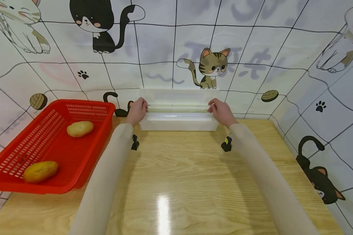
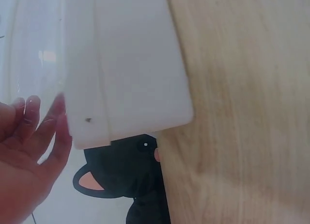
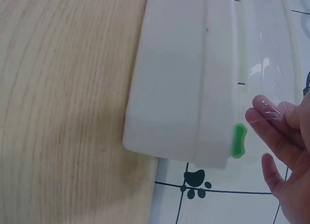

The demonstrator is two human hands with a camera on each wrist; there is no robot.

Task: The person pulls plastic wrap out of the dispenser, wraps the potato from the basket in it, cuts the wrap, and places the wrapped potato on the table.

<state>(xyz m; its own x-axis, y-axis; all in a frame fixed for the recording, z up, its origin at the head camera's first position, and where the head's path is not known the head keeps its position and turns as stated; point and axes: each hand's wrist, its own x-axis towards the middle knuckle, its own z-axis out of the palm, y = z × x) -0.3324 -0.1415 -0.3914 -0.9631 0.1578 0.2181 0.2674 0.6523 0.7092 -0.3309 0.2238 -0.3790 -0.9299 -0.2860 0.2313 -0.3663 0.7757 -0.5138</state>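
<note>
A white cling film dispenser box [image 1: 177, 125] stands at the back of the wooden table, its lid [image 1: 179, 96] raised behind it. Clear cling film [image 3: 265, 69] stretches across the opening between both hands. My left hand [image 1: 137, 111] pinches the film at the box's left end; in the left wrist view the fingers [image 2: 33, 110] meet its edge. At the other end my right hand [image 1: 222, 112] pinches the film's opposite corner, which wrinkles at the fingertips [image 3: 264, 105]. A small green piece [image 3: 239, 140] sits on the box near that hand.
To the left, a red plastic basket [image 1: 73, 178] holds two potatoes, a paler one [image 1: 80, 129] at the back and a yellower one [image 1: 41, 171] in front. A white wall covering [image 1: 159, 42] with cat drawings rises behind the table [image 1: 176, 169] and along its right side.
</note>
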